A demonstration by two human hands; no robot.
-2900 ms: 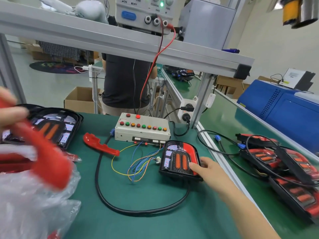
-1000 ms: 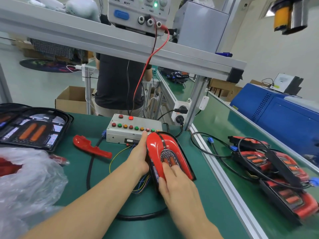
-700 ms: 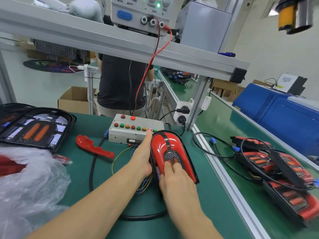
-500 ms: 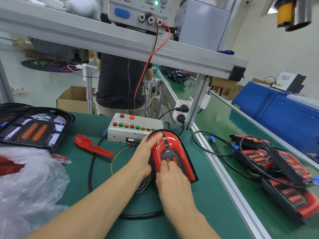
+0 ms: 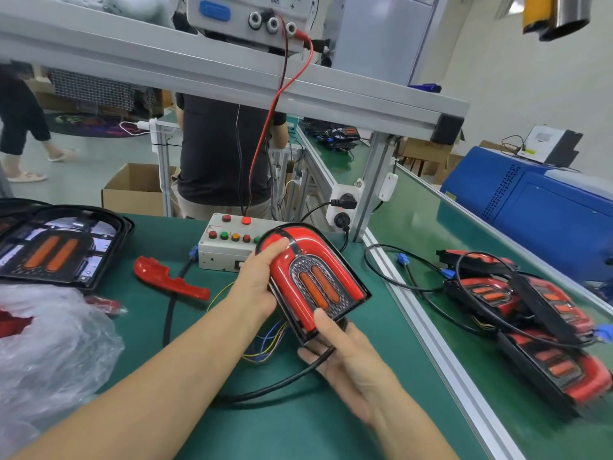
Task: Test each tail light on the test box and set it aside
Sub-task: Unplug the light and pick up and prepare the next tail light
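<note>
A red tail light [image 5: 315, 277] with two orange bars in its middle is held tilted above the green bench, lens facing me. My left hand [image 5: 257, 287] grips its left edge, thumb on the red cover. My right hand [image 5: 345, 353] holds its near bottom corner from below, thumb on the rim. Right behind it stands the grey test box [image 5: 229, 242] with a row of coloured buttons; the light hides the box's right end. Coloured wires [image 5: 265, 336] run under the light.
A black tail light [image 5: 56, 249] without red cover lies at far left, a loose red cover piece [image 5: 169, 282] beside it, and a clear plastic bag [image 5: 49, 353] near left. Several finished lights with cables [image 5: 530, 313] lie on the right bench beyond an aluminium rail [image 5: 431, 330]. A person stands behind the bench.
The tail light was lying on the bench with both hands pressing on it; now both hands have lifted and tilted it up toward me.
</note>
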